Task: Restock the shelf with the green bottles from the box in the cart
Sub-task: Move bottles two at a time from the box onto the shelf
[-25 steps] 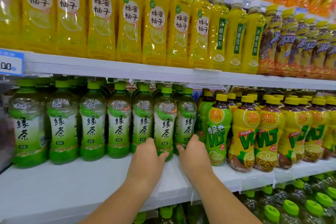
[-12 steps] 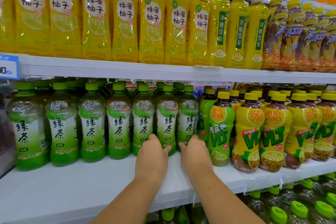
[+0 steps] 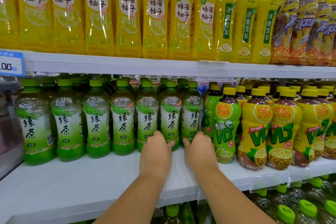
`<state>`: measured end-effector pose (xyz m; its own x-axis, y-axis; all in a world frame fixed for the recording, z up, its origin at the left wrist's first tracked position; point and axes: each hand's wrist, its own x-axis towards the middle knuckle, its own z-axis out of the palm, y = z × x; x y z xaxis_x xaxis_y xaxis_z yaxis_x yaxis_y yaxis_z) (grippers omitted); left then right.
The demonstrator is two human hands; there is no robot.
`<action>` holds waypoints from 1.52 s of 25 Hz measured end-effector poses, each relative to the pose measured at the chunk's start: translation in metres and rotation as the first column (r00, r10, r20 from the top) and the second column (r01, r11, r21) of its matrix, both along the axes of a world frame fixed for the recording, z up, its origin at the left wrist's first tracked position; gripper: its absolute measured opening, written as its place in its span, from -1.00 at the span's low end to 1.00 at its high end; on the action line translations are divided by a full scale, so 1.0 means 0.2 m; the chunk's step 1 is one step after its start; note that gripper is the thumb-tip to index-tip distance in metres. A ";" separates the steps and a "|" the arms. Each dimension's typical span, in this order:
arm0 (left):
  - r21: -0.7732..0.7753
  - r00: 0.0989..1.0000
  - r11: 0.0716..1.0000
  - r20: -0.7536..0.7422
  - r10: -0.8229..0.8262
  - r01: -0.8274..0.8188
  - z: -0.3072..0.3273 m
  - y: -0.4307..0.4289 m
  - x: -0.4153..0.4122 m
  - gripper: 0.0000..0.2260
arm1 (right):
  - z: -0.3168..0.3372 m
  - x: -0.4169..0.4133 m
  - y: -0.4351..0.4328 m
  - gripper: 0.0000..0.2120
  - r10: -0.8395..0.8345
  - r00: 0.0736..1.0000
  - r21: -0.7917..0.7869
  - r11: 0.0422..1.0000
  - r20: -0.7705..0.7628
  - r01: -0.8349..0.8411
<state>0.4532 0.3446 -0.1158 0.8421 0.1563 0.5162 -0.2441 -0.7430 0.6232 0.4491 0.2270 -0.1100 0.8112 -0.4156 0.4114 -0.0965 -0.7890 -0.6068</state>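
Note:
Green tea bottles (image 3: 122, 120) with green caps stand in a front row on the white middle shelf (image 3: 91, 178), with more rows behind. My left hand (image 3: 156, 152) is at the foot of the row; it covers the base of one green bottle (image 3: 147, 114) and its thumb lies against the neighbouring green bottle (image 3: 171, 116). My right hand (image 3: 199, 150) curls round the base of the rightmost green bottle (image 3: 191, 114), beside a lime VLT bottle (image 3: 225, 125). Both hands hide their own fingertips. No box or cart is in view.
Yellow and brown VLT lemon tea bottles (image 3: 254, 132) fill the shelf to the right. Tall yellow bottles (image 3: 127, 14) line the shelf above. A blue price tag (image 3: 11, 63) hangs at left. Green-capped bottles (image 3: 285, 212) sit on the shelf below.
Both hands have stayed at the bases of the rightmost green bottles and reached slightly deeper into the shelf. The camera has drifted a little closer and to the right.

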 end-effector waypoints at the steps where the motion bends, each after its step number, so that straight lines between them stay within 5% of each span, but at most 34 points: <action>1: 0.003 1.000 1.000 0.001 0.001 -0.001 0.00 0.00 0.00 -0.72 | 0.00 0.00 0.00 -0.64 0.003 1.000 0.000 1.000 0.004 -0.003; 8: 0.063 0.997 0.995 0.025 0.075 -0.076 0.00 0.02 -0.02 -0.73 | 0.00 0.00 0.00 -0.65 0.003 1.000 0.012 1.000 0.014 -0.003; 11: -0.045 0.997 0.996 -0.024 0.077 -0.078 0.02 0.03 -0.03 -0.70 | 0.00 -0.01 0.00 -0.68 0.001 0.998 0.026 1.000 0.056 -0.003; 24: -0.344 0.922 0.916 -0.246 -0.300 0.206 0.06 0.09 -0.13 -0.58 | 0.01 -0.19 -0.01 -0.61 0.140 0.983 0.299 0.939 0.119 -0.170; 30: -0.467 0.832 0.839 -0.319 -0.454 0.279 0.14 0.13 -0.28 -0.73 | 0.02 -0.34 0.00 -0.52 0.225 0.974 0.435 0.880 -0.026 -0.192; 33: -0.556 0.746 0.799 -0.426 -0.512 0.231 0.20 0.19 -0.42 -0.63 | 0.10 -0.50 0.00 -0.59 0.255 0.962 0.507 0.844 -0.095 -0.174; 38: -0.479 0.681 0.863 -0.579 -0.449 0.161 0.33 0.30 -0.68 -0.59 | 0.32 -0.75 -0.01 -0.59 0.302 0.916 0.575 0.812 -0.265 -0.101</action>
